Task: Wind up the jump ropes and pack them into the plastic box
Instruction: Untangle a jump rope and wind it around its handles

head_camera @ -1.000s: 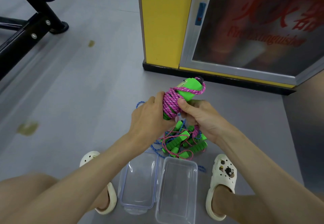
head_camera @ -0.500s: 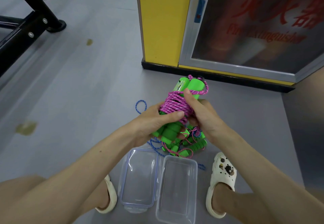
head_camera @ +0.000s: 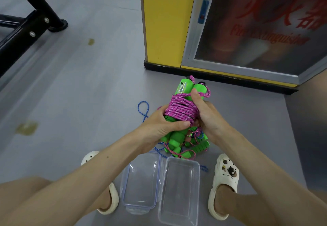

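A pink jump rope point(head_camera: 178, 109) is wound tightly around its two green handles, held above the floor. My left hand point(head_camera: 159, 130) grips the lower part of the bundle, thumb across the front. My right hand point(head_camera: 207, 116) holds its right side, thumb pressed on the coils. Below lies a heap of more green-handled ropes point(head_camera: 191, 148) with pink and blue cord. The clear plastic box point(head_camera: 178, 190) stands open on the floor between my feet, nothing in it, with its lid point(head_camera: 141, 181) beside it on the left.
A blue rope loop point(head_camera: 142, 109) trails on the grey floor to the left. A yellow pillar and fire extinguisher cabinet point(head_camera: 247, 31) stand just ahead. A black gym frame point(head_camera: 26, 27) is at far left. White clogs point(head_camera: 223, 181) flank the box.
The bundle tilted more upright and my left hand slid down to its lower end. My right thumb moved up onto the coils.
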